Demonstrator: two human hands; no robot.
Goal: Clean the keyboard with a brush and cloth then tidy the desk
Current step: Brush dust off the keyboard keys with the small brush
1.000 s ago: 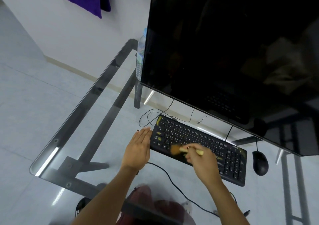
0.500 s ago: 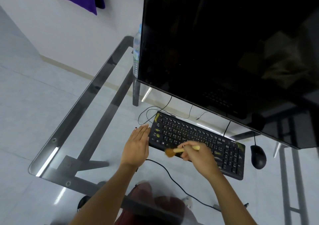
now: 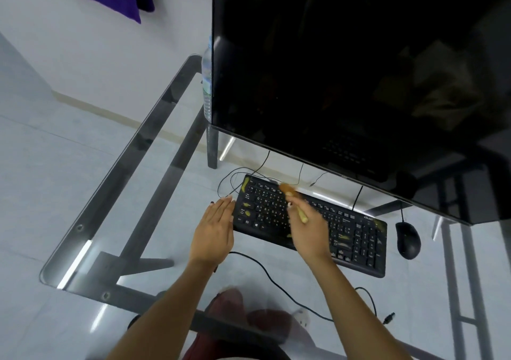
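The keyboard [image 3: 309,221] lies on the glass table [image 3: 116,202], its long axis running from far-left to near-right, under the lower edge of the monitor [image 3: 359,83]; yellowish smears show at its left end, near the middle and at the right end; the brush [image 3: 293,202] rests with its bristles on the far-left top row, handle sloping back toward the person; the right hand [image 3: 309,232] pinches the handle, fingers closed round it, lying over the middle keys; the left hand [image 3: 214,232] is flat with fingers together, touching the keyboard's left edge as if to steady it; so the uncleaned length seems to lie to the right of the brush, along the long axis, and the right hand is the nearer for it; room is tight at the far side, where the monitor overhangs and cables [image 3: 240,177] loop; the mouse [image 3: 408,239] sits just beside the right end; the table's left part is open; a bottle [image 3: 206,83] stands behind the monitor's left edge; no cloth is seen on the table.
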